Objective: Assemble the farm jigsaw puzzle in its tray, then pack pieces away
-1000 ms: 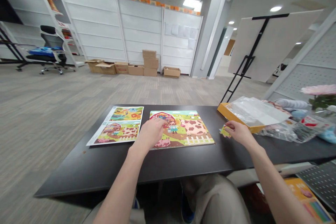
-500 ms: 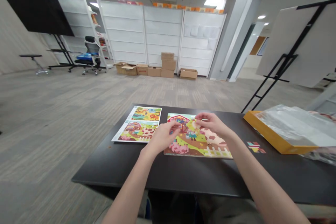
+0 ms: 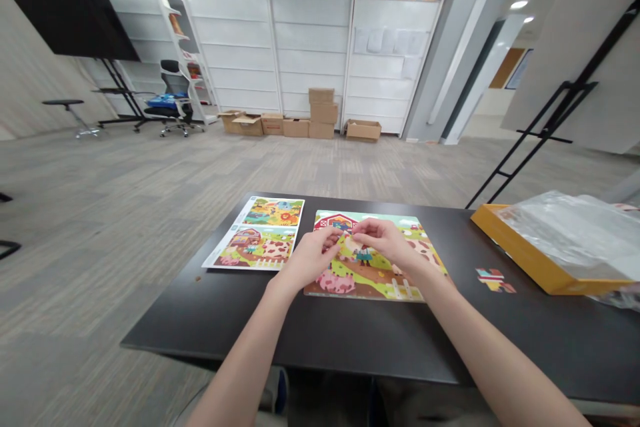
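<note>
A farm-picture puzzle board (image 3: 357, 280) lies on the black table, with a barn, a pink pig, a cow and a white fence on it. Over its upper left part, my left hand (image 3: 315, 255) and my right hand (image 3: 383, 240) are close together. A small yellow-green puzzle piece (image 3: 345, 241) is between their fingertips, pinched by both. To the left lies a printed sheet (image 3: 254, 233) with two pictures. Loose puzzle pieces (image 3: 495, 280) sit in a small group right of the board.
An orange-yellow box (image 3: 537, 257) holding clear plastic wrapping (image 3: 565, 227) stands at the table's right. A tiny brown bit (image 3: 198, 278) lies near the left edge of the black table (image 3: 225, 320). Shelves and cardboard boxes (image 3: 323, 113) are far behind.
My right hand has moved left and slightly down, nearer my left hand, with the piece. More of the board's right side shows. The camera view has shifted slightly.
</note>
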`<state>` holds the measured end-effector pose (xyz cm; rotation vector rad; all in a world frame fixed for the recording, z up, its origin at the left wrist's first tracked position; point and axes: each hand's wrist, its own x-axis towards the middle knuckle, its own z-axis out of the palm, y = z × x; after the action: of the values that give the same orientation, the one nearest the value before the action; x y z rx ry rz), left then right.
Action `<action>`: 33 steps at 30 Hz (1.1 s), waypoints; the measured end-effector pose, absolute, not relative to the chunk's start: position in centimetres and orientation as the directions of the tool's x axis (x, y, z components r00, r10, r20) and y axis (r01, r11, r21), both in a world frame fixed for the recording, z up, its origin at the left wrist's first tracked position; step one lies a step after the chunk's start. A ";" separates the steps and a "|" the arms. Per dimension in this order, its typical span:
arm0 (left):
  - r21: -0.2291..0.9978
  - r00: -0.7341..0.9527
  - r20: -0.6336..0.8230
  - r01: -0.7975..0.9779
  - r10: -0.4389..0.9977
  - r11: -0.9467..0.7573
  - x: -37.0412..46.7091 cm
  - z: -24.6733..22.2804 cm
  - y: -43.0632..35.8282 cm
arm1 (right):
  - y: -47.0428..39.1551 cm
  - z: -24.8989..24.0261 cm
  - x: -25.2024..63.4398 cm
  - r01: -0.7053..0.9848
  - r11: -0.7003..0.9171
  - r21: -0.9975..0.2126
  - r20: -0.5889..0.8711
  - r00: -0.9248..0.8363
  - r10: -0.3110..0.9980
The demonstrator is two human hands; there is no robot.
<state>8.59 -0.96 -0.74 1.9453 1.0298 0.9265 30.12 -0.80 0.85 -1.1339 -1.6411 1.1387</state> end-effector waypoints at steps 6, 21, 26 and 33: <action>0.894 0.447 0.224 0.260 0.866 -0.366 9.0 -0.7 -1.3 | -1.0 1.1 30.2 0.195 0.227 -0.954 0.174 -0.253 0.952; 0.934 0.192 0.302 0.139 0.934 -0.330 10.7 0.9 -0.8 | -0.1 1.2 32.8 0.126 0.172 -0.977 0.156 -0.124 0.980; 0.931 -0.067 0.342 0.158 0.937 -0.328 6.7 1.5 0.7 | 0.6 1.4 33.7 0.056 0.194 -0.979 0.198 0.087 0.976; 0.923 0.182 0.071 0.361 0.981 -0.134 3.5 1.4 0.6 | 1.0 0.7 34.1 0.088 0.145 -0.985 0.154 0.110 0.982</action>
<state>3.54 0.56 1.41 1.6394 1.2987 0.9538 34.08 0.97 0.74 -1.2074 -1.2480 0.9744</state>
